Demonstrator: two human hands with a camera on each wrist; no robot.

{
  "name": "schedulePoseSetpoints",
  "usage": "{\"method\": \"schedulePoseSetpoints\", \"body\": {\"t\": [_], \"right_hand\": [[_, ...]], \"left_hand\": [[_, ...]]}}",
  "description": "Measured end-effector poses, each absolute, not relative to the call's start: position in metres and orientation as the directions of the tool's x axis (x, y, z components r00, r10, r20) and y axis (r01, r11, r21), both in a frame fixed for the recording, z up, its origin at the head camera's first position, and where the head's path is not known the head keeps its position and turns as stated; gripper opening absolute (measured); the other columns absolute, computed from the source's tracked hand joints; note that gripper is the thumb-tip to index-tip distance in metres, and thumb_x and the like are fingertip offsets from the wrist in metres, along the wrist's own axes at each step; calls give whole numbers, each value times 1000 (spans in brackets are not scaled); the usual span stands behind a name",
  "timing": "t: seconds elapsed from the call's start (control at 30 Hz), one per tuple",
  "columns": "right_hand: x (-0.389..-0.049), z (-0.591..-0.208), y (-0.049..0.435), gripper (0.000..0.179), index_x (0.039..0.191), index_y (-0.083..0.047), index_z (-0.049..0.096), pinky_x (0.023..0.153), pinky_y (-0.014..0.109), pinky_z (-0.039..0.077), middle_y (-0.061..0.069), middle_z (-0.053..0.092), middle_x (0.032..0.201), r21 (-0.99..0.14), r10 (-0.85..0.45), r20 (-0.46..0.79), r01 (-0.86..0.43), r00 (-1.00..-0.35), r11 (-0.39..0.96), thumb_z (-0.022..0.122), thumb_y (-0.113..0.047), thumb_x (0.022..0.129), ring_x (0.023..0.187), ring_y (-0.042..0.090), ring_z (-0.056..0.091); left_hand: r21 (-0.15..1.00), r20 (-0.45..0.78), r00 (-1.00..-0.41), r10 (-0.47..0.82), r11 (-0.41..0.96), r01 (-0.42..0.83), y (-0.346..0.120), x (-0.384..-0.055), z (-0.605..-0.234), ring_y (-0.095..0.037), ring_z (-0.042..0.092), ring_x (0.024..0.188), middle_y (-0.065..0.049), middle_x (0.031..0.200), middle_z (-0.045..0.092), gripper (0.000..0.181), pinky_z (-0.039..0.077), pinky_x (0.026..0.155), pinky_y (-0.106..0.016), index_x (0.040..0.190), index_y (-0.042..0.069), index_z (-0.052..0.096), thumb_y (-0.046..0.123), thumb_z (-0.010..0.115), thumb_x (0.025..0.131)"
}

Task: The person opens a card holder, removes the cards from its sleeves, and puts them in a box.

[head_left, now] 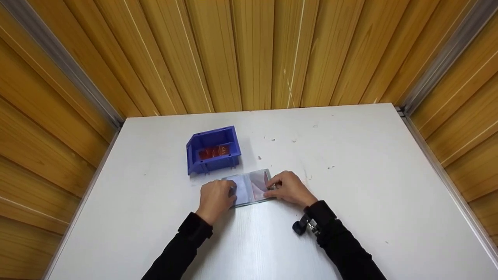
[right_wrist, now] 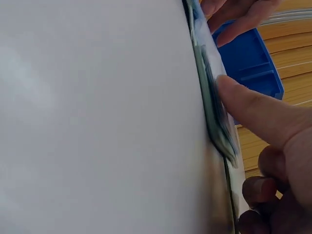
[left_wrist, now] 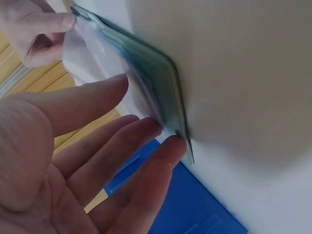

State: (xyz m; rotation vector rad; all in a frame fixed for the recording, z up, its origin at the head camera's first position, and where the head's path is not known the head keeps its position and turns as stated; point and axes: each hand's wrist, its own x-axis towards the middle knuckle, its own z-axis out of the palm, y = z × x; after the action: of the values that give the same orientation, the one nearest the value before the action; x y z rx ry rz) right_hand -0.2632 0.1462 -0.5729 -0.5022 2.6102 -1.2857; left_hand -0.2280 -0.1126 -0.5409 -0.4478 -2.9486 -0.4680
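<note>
A small booklet with clear plastic sleeves (head_left: 242,188) and a green cover (left_wrist: 163,83) lies spread open on the white table. My left hand (head_left: 216,199) is at its left end; in the left wrist view the fingers (left_wrist: 141,127) are loosely extended, fingertips at the cover's edge, with the thumb over the sleeve. At the right end, my right hand (head_left: 290,189) pinches the sleeve edge between thumb and bent fingers. The right wrist view shows that thumb (right_wrist: 248,102) lying on the page, other fingers curled behind it.
Just behind the booklet, to the left, stands a blue plastic bin (head_left: 196,166) with a red item bearing gold markings (head_left: 214,152) inside. Wood-look panels (head_left: 253,58) wall the table at the back and sides. Small dark specks (head_left: 330,167) dot the tabletop.
</note>
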Motion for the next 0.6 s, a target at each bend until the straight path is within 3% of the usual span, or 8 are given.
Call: {"method": "schedulePoseSetpoints", "body": {"t": [0.1, 0.23, 0.4, 0.5, 0.6], "right_hand": [[-264, -572, 145, 14, 93, -15, 84, 60, 19, 39, -4, 71, 81, -828, -414, -2, -230, -910, 511, 87, -25, 84, 66, 6, 53], [-265, -571, 142, 15, 98, -15, 83, 65, 20, 42, -6, 67, 79, -841, -466, 11, -261, -885, 475, 78, -27, 93, 69, 5, 53], [-265, -571, 136, 27, 109, -11, 80, 76, 25, 47, -1, 69, 86, -841, -503, 14, -282, -864, 462, 63, -31, 104, 80, 9, 58], [-263, -572, 131, 33, 115, -10, 78, 80, 29, 48, 6, 73, 96, -828, -524, -2, -292, -852, 478, 55, -34, 108, 86, 12, 60], [-260, -572, 127, 30, 123, -16, 77, 80, 28, 50, 4, 77, 105, -771, -559, -18, -345, -829, 536, 58, -33, 106, 86, 9, 62]], "left_hand": [[294, 137, -956, 260, 911, 290, -113, -227, -541, -22, 64, 64, -4, 77, 75, 21, 47, 57, -38, 97, 10, 80, 18, 89, 80], [298, 127, -958, 258, 911, 285, -114, -226, -539, -26, 68, 70, -7, 82, 76, 32, 51, 61, -41, 112, 9, 77, 20, 85, 84], [312, 172, -957, 234, 908, 278, -115, -227, -538, -30, 61, 57, -13, 65, 65, 44, 49, 53, -45, 136, 6, 66, 27, 71, 97], [360, 182, -959, 215, 893, 269, -114, -228, -537, -29, 54, 50, -12, 57, 55, 51, 44, 50, -45, 149, 10, 54, 35, 57, 106], [398, 169, -963, 212, 879, 263, -114, -229, -536, -27, 51, 50, -9, 54, 49, 53, 41, 50, -42, 157, 20, 46, 41, 49, 108]]}}
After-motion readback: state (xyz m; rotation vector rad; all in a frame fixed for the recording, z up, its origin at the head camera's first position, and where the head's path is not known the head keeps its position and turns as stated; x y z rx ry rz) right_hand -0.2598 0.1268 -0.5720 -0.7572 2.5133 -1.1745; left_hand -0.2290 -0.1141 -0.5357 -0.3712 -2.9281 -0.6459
